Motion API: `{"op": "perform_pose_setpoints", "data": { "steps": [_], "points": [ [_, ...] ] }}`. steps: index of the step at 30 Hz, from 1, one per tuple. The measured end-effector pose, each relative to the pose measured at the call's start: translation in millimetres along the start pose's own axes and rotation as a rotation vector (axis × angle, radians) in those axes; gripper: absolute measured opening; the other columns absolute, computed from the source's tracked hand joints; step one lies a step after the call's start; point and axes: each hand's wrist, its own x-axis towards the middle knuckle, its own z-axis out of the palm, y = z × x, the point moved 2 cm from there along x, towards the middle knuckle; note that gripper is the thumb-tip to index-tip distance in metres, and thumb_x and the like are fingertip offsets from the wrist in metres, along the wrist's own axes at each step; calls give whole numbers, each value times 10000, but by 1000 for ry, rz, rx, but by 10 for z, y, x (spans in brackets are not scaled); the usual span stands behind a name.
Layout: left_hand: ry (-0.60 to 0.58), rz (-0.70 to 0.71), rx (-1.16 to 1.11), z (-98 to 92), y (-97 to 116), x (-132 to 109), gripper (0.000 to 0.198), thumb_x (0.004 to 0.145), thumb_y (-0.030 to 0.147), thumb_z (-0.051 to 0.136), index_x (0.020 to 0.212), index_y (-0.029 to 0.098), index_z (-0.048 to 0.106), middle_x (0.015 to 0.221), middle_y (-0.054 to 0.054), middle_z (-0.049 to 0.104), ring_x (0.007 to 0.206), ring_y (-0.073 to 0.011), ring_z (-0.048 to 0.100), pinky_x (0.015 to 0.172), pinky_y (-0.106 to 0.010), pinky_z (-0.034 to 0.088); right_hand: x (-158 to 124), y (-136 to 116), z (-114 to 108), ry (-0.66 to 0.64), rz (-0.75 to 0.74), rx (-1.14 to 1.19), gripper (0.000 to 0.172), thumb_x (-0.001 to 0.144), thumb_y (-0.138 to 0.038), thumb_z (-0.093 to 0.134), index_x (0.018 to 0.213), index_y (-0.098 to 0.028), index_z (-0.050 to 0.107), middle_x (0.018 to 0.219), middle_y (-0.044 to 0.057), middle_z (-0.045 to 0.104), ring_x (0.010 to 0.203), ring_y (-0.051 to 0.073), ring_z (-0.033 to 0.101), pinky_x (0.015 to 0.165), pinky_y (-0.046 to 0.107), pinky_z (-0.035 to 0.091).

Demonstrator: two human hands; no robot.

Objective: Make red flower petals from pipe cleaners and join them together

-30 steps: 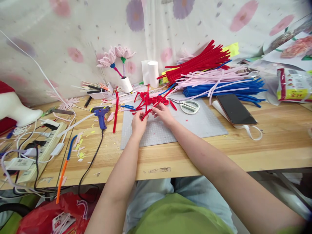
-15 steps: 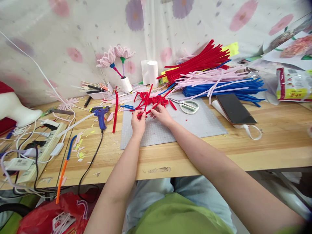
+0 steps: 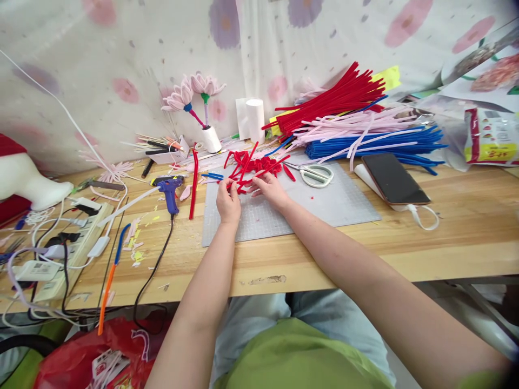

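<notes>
Over the grey cutting mat (image 3: 332,202), my left hand (image 3: 228,202) pinches a red pipe cleaner (image 3: 244,183) between thumb and fingers. My right hand (image 3: 269,190) is closed on the red pipe cleaner too, just to the right, with one length slanting up past its fingers. Fingertips and red strands overlap, so the exact joins cannot be made out. Just behind the hands lies a cluster of bent red pipe-cleaner pieces (image 3: 267,164). Scissors with pale handles (image 3: 317,176) rest on the mat to the right. Short blue pieces (image 3: 213,176) lie left of the cluster.
A blue glue gun (image 3: 170,195) and a long red pipe cleaner (image 3: 193,186) lie left. Red (image 3: 328,102), pink (image 3: 360,126) and blue bundles (image 3: 373,145) are stacked back right, near a phone (image 3: 394,178). Pink flowers (image 3: 193,92) stand behind; a power strip (image 3: 75,251) with cables sits far left.
Both hands stay at nearly the same spot over the mat, with small finger shifts on the red pipe cleaner. The whole view has shifted slightly.
</notes>
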Motion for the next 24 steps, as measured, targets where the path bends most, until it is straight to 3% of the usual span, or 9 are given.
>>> {"op": "perform_pose_setpoints", "data": {
  "steps": [4,11,14,18,24],
  "points": [
    [22,218,141,-30,20,36,231,874,382,380,875,188,505,844,-69,600,819,-157,579,764,-299,446,33,8,-54,76,49,72,96,762,-234,532,760,-181,452,618,-6,637,524,92,591,468,186,441],
    [-15,353,190,-32,3,51,231,885,368,360,883,190,507,835,-70,605,808,-154,584,767,-300,445,51,-10,-93,139,105,211,76,735,-183,526,689,-176,465,560,-20,601,482,69,541,449,164,401],
    [-29,351,170,-47,11,37,228,885,368,362,883,192,507,835,-63,611,807,-146,590,760,-288,453,14,-53,-89,-11,189,321,138,742,-293,553,717,-189,465,606,-16,617,500,83,543,432,175,394],
    [-143,301,109,-35,36,12,212,865,381,411,897,197,511,868,-61,622,828,-146,604,755,-282,458,-25,-100,-68,-242,244,388,242,756,-433,550,772,-196,506,697,1,652,427,57,456,386,177,358],
    [-229,168,37,0,76,2,217,792,415,532,837,203,541,813,-48,617,778,-164,605,740,-292,445,53,-30,-96,30,255,321,106,734,-165,592,661,-166,515,609,-4,630,380,34,402,368,158,367]
  ]
}}
